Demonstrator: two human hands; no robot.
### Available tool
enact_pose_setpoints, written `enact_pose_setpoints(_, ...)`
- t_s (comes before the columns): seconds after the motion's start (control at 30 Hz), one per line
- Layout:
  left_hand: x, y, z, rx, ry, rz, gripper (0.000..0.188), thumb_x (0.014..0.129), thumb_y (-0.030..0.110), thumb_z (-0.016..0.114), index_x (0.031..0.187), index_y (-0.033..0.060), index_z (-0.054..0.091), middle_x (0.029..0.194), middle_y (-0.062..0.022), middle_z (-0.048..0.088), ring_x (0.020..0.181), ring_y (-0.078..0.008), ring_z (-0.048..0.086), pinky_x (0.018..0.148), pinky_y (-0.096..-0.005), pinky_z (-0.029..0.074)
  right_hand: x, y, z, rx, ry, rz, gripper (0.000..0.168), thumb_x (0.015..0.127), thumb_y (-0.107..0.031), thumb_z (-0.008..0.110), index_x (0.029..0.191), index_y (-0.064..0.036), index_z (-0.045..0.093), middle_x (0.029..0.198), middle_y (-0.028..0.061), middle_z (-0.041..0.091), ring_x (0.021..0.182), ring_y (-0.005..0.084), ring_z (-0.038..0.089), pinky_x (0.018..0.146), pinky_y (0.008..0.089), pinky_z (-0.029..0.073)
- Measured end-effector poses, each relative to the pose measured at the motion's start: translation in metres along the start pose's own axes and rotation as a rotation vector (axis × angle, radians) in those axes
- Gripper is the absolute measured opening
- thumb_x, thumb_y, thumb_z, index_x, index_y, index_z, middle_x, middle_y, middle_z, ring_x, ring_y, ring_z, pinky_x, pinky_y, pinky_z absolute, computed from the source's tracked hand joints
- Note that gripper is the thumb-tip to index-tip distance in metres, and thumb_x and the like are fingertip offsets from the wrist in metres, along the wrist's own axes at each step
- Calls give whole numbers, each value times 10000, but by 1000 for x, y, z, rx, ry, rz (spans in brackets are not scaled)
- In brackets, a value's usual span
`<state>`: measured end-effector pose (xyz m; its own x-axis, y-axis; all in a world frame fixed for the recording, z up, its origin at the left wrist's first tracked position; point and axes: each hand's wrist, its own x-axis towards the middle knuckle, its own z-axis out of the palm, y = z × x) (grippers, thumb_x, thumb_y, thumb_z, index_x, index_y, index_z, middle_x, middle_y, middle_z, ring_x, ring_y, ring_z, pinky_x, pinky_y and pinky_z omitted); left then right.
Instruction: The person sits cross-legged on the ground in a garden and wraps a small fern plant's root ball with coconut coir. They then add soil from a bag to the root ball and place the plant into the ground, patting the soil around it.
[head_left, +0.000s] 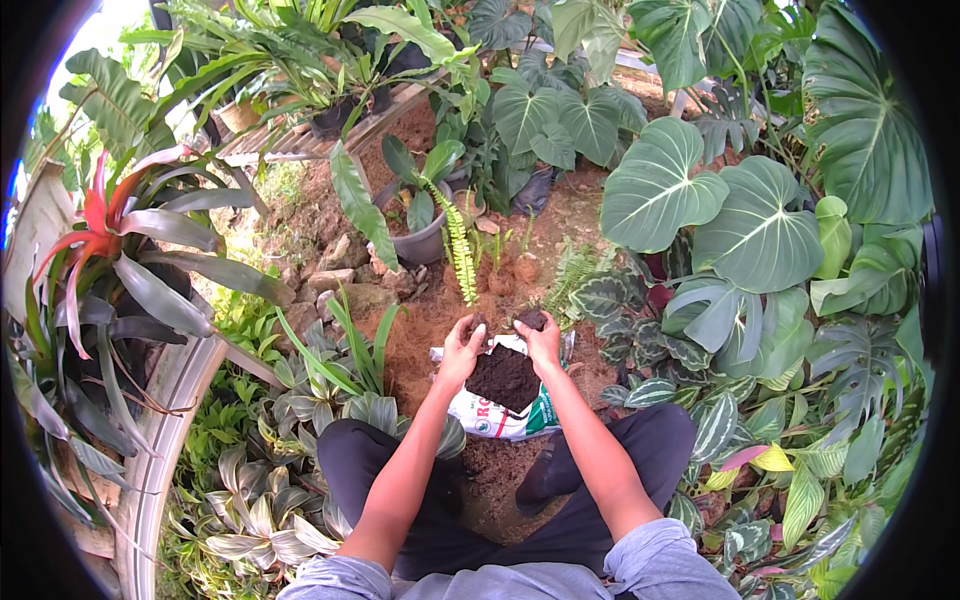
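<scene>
My left hand (460, 351) pinches the dark root clump at the base of a fern seedling (460, 251), whose single long green frond points away from me. A lump of dark potting soil (531, 319) sits in the fingers of my right hand (543, 346). Both hands are over the far edge of a white plastic soil bag (491, 426) that bears printed writing. Through the bag's cut opening, loose dark soil (507, 379) shows. Beyond my hands, brown coconut fibre (405, 356) covers the ground, and small fern plugs wrapped in fibre (501, 280) stand on it.
A grey plastic pot (421, 244) with a broad-leaved plant stands ahead, beside several rocks (330, 280). Large heart-shaped leaves (664, 187) crowd the right. At left, a red-centred bromeliad (105, 225) leans over a curved pale border (169, 405). Striped foliage (262, 525) flanks my knees.
</scene>
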<state>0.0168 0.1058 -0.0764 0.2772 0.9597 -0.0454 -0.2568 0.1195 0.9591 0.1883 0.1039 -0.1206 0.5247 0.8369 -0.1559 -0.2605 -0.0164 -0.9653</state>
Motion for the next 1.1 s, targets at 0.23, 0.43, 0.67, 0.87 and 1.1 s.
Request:
enact_pose_setpoints(0.23, 2, -3, 2, 52, 49, 38, 412, 951, 160, 610, 1287, -40, 480, 1217, -116, 584, 1071, -153, 576, 891, -276, 484, 9, 15, -1, 101, -5, -17, 451, 766, 13, 761, 1158, 21, 537, 932, 61, 653, 743, 153, 635, 643, 273, 532)
enact_pose_setpoints(0.43, 2, -4, 0, 80, 67, 15, 415, 934, 140, 631, 1285, -32, 489, 1227, -141, 588, 1097, -162, 571, 910, -279, 478, 1, -4, 0, 98, -72, 31, 322, 837, -111, 741, 1075, -4, 552, 924, 63, 631, 751, 164, 639, 673, 294, 566)
enact_pose_setpoints(0.67, -2, 5, 10, 150, 63, 24, 331, 919, 132, 654, 1200, -25, 575, 1105, -91, 647, 953, -119, 616, 797, -256, 513, -5, -22, 0, 155, -199, 256, 477, 921, -468, 604, 1107, -33, 535, 987, 65, 597, 891, 177, 621, 777, 358, 566)
enact_pose_setpoints(0.87, 1, -4, 7, 124, 67, -1, 316, 911, 150, 666, 1185, 6, 599, 1072, -68, 651, 899, -120, 619, 729, -264, 537, -13, -31, 10, 137, -317, 265, 595, 931, -579, 508, 1207, -52, 496, 1119, 81, 592, 1006, 192, 610, 870, 425, 521)
enact_pose_setpoints(1.1, -2, -4, 13, 153, 106, 21, 287, 905, 160, 674, 1142, 13, 609, 1057, -59, 656, 887, -123, 623, 669, -268, 547, -18, -32, 9, 13, -394, 217, 754, 884, -622, 551, 1325, -20, 441, 1224, 134, 558, 1119, 230, 559, 916, 416, 475)
